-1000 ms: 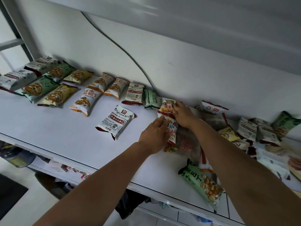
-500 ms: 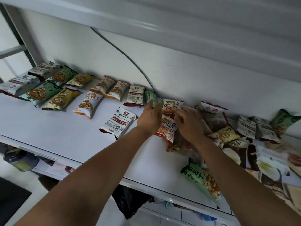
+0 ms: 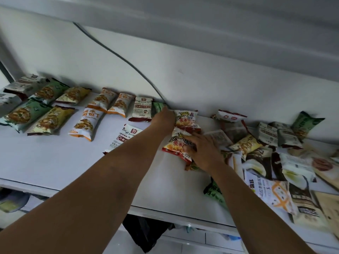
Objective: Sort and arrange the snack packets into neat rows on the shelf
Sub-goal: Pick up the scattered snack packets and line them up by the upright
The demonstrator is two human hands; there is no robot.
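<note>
On the white shelf, snack packets lie in rows at the left: green, yellow, orange-white and red-white ones. My left hand reaches to the back wall, its fingers touching a small green packet beside a red-yellow packet. My right hand rests with spread fingers on a second red-yellow packet just in front of the first. Under my left forearm lies a red-white packet, partly hidden.
A loose heap of mixed packets covers the shelf's right part, with a green one near the front edge. A grey cable runs down the back wall. An upper shelf hangs overhead. Clutter lies below the shelf.
My left hand has moved back towards the wall to the small green packet. My right hand has come forward onto the front red-yellow packet, which has shifted slightly.
</note>
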